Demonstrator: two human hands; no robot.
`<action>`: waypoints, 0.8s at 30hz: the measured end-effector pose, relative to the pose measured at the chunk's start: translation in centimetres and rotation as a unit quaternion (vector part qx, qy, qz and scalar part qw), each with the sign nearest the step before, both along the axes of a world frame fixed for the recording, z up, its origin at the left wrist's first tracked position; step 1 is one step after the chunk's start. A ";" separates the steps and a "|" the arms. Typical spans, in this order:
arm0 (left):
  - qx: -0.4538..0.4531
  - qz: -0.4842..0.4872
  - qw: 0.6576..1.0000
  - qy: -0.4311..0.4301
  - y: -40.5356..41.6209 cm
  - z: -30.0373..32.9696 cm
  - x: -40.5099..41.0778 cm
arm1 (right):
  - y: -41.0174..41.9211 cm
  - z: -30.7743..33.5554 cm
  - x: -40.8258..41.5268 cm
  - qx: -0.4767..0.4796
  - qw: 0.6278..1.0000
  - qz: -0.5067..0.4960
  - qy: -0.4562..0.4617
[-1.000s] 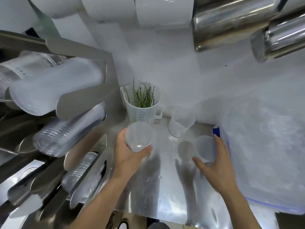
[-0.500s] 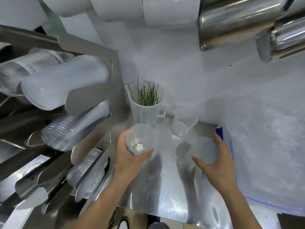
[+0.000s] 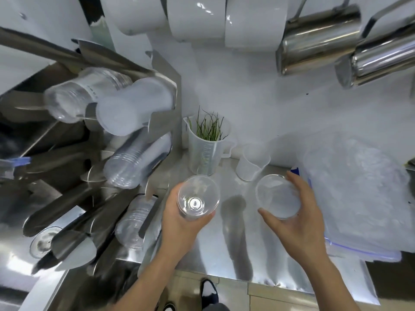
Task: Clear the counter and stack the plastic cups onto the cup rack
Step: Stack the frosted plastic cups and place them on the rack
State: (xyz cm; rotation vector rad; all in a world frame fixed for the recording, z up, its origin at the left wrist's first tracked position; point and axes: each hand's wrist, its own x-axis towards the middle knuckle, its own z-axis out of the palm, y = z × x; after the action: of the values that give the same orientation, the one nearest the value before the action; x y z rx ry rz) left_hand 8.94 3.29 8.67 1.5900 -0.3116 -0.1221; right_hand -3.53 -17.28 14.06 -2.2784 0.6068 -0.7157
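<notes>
My left hand (image 3: 179, 223) grips a clear plastic cup (image 3: 198, 197), upright, mouth toward me, above the steel counter (image 3: 215, 250). A frosted plastic cup (image 3: 277, 196) is held in my right hand (image 3: 296, 218), also mouth up and lifted off the counter. To the left stands the steel cup rack (image 3: 161, 122) with slanted channels. It holds a frosted cup stack (image 3: 132, 108), a clear stack (image 3: 74, 97) beside it, another clear stack (image 3: 137, 162) lower down, and one more (image 3: 132, 221) at the bottom.
A measuring jug with green stalks (image 3: 205, 149) and a small empty measuring cup (image 3: 252, 160) stand at the back of the counter. A large clear plastic bag (image 3: 359, 194) fills the right side. Steel pitchers (image 3: 318, 39) and white containers (image 3: 195, 16) hang overhead.
Both hands have lifted their cups higher and toward me. The right hand's cup has come up off the counter; the left cup has tipped upright.
</notes>
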 end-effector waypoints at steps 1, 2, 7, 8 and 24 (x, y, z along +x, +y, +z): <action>-0.002 -0.008 1.000 -0.002 0.5 0.2 -0.3 | 0.8 0.5 -0.2 0.000 1.000 0.002 -0.008; -0.003 -0.016 1.000 -0.002 1.0 0.3 -0.6 | 1.5 0.9 -0.5 0.006 1.000 0.002 -0.018; -0.003 -0.061 0.998 -0.002 3.5 0.7 -1.8 | 4.9 4.1 -1.9 0.016 0.995 0.015 -0.095; 0.002 -0.073 0.997 -0.005 4.0 0.8 -2.0 | 5.6 4.7 -2.2 0.018 0.993 0.021 -0.115; 0.015 -0.196 0.979 -0.054 8.6 4.1 -4.7 | 12.0 10.3 -5.7 0.127 0.953 0.144 -0.234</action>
State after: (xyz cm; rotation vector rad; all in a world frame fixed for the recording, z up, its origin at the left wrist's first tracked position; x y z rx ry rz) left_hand 4.22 11.87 12.72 1.5513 -0.7089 -0.3459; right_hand -9.18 -5.28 24.34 -1.8177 0.1256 -0.9298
